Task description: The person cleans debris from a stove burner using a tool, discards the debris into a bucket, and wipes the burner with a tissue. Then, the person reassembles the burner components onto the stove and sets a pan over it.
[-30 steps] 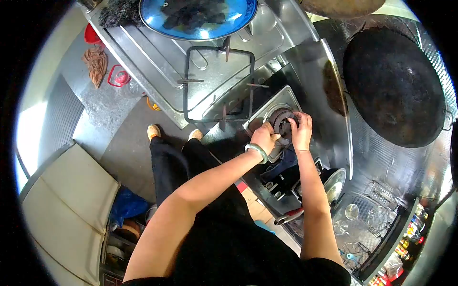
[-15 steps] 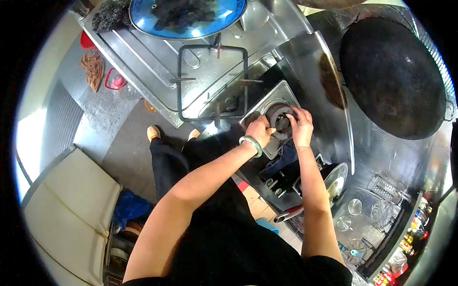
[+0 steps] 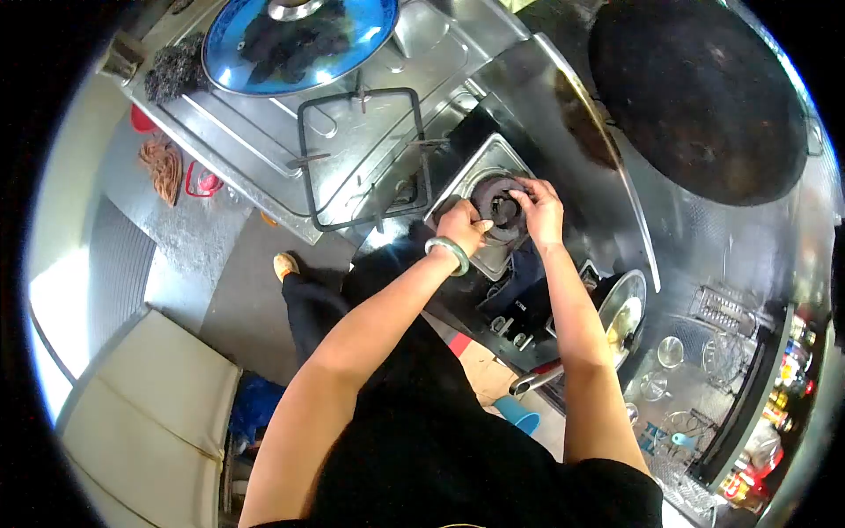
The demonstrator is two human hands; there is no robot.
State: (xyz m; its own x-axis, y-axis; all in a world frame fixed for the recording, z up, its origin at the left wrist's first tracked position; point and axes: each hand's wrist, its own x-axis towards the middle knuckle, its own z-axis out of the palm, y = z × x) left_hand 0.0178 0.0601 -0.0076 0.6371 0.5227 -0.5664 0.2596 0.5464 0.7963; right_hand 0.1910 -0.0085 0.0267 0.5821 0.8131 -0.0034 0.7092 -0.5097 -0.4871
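A dark round gas burner (image 3: 504,209) with a smaller round centre sits over the square metal drip tray (image 3: 495,155) of the stove. My left hand (image 3: 461,228), with a pale green bangle (image 3: 450,254) on the wrist, closes on the burner's left side, thumb at its near edge. From the right, my right hand (image 3: 540,209) has its fingers curled over the far rim and the thumb toward the centre. My fingers hide part of the ring. A dark cloth (image 3: 521,273) lies against the tray's near side.
A square pan support (image 3: 310,195) rests on the steel counter to the left. Beyond it sits a pot with a blue-rimmed glass lid (image 3: 302,81). At right are a large black wok (image 3: 700,101) and a lidded pan (image 3: 623,310) with its handle jutting toward me.
The whole view has shifted, so the stove and wok sit further left in it. Both hands stay at the burner, with only slight finger movement.
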